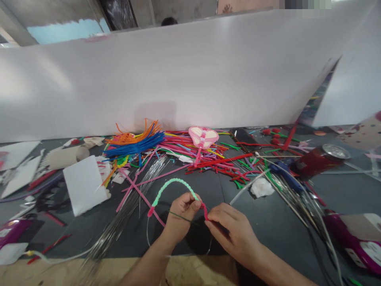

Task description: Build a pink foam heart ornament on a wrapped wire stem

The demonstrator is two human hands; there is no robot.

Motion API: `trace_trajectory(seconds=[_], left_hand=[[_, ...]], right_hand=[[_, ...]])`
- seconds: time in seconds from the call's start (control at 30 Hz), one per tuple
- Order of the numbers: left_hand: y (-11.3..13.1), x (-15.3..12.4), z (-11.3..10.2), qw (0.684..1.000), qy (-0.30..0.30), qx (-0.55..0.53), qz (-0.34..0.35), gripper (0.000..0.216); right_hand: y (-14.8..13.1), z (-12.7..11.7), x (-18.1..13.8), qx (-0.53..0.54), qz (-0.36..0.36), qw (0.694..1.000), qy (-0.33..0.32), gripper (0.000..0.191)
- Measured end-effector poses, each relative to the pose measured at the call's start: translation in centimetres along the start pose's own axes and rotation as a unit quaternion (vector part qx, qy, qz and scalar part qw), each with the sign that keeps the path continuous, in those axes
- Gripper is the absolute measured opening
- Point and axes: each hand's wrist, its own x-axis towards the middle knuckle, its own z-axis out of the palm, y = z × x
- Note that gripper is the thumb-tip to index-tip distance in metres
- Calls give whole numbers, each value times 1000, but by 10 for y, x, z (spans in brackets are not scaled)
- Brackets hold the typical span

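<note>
My left hand pinches the right end of a mint-green twisted pipe cleaner, which arches up over the table. At its left end is a pink-red fuzzy tip. My right hand has its fingertips closed on a pink-red pipe cleaner at the arch's right end. Across my left wrist and palm runs a thin dark green strand. Below the arch hangs a thin pale wire, partly hidden by my hands.
Behind my hands lie blue pipe cleaners, orange ones and a pink heart-shaped piece. Thin metal wires lie left. A blue glue gun, red can and white wad are right. A white panel stands behind.
</note>
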Motion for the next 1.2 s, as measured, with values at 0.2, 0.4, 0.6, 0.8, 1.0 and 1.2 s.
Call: trace_trajectory(seconds=[0.2,0.4,0.6,0.8,1.0,1.2], left_hand=[[-6,-3,-2,994,-67,78,44,28],[-6,-3,-2,993,-94,41,50,27],[-7,-3,-1,996,-88,2,33,26],[0,-2,-6,998,-45,36,29,26],[0,-3,-3,996,-34,75,35,25],[-3,-4,0,993,-44,98,48,24]], right_hand=[[0,-2,1,130,180,975,-19,13],[6,4,6,450,402,797,13,30],[12,11,5,509,439,740,7,36],[10,-2,5,303,341,889,-31,30],[4,-2,4,39,221,973,-49,19],[3,1,0,29,186,981,-50,28]])
